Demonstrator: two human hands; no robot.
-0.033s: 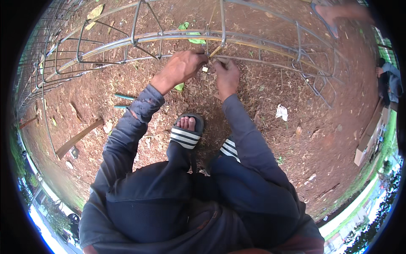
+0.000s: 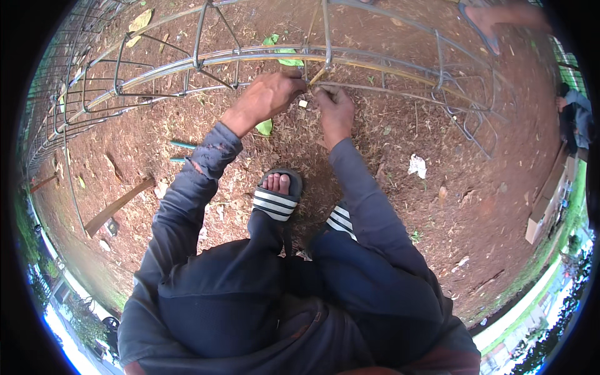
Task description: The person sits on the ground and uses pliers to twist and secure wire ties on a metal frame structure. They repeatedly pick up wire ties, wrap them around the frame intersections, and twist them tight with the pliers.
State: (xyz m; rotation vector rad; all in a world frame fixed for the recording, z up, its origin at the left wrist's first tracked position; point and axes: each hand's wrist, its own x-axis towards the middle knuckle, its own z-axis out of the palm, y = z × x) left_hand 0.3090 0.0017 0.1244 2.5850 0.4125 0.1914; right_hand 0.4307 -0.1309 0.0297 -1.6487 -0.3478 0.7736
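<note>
A long cage of steel reinforcing bars (image 2: 244, 57) with bent stirrups runs across the ground in front of me. My left hand (image 2: 270, 97) is closed at its near lower bar, fingertips pinched together. Just right of it, my right hand (image 2: 336, 112) pinches at the same spot, beside an upright stirrup (image 2: 328, 34). Whatever the fingers hold is too small and too hidden to make out. Two teal handles (image 2: 181, 145) of a tool lie on the soil, partly covered by my left forearm.
A wooden stake (image 2: 119, 205) lies at left on reddish soil. White crumpled litter (image 2: 417, 166) lies right of my sandals (image 2: 275, 203). Another person's sandaled foot (image 2: 480, 28) is beyond the cage at upper right. A person (image 2: 575, 115) is at the far right edge.
My hands stay at the same spot on the bars, still pinched. The view has shifted very slightly, and a small shape now shows at the top edge.
</note>
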